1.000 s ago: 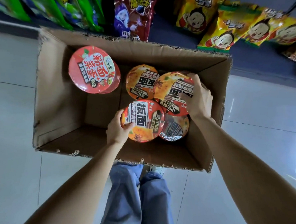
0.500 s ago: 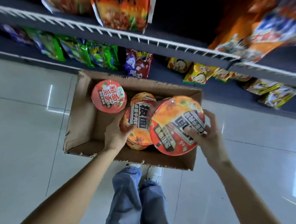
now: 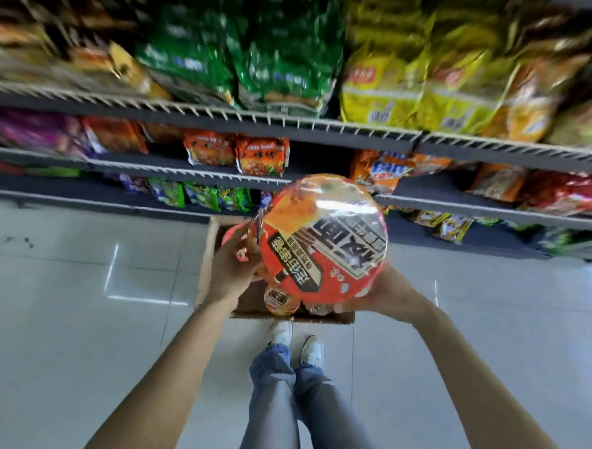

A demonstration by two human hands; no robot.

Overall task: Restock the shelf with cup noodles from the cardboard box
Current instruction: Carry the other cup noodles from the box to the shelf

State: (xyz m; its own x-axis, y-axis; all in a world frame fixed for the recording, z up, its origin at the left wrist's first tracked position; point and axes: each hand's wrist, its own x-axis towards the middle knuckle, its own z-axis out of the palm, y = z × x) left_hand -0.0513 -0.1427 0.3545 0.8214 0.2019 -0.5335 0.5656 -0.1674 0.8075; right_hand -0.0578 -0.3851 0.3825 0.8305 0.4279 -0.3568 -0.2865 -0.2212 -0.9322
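A large orange cup noodle bowl (image 3: pixel 323 240) in shiny wrap is raised in front of me, lid toward the camera. My right hand (image 3: pixel 392 293) grips it from below at its right edge. My left hand (image 3: pixel 231 265) is closed on a second orange bowl (image 3: pixel 251 242), mostly hidden behind the first. Below them the cardboard box (image 3: pixel 205 263) stands open on the floor. Inside it I see two orange bowls (image 3: pixel 281 299) near its front wall and a red-lidded bowl (image 3: pixel 228 233) at the back left. The rest of the box is covered.
Grey shelves with white wire fronts (image 3: pixel 282 122) run across the top, packed with green, yellow and orange snack bags. Lower shelves (image 3: pixel 196 173) hold orange noodle packets. The floor is pale glossy tile (image 3: pixel 86 304). My legs and white shoes (image 3: pixel 293 337) stand just behind the box.
Both hands have lifted their bowls up out of the box. My view has tilted upward, so more upper shelves show and the box looks smaller and lower.
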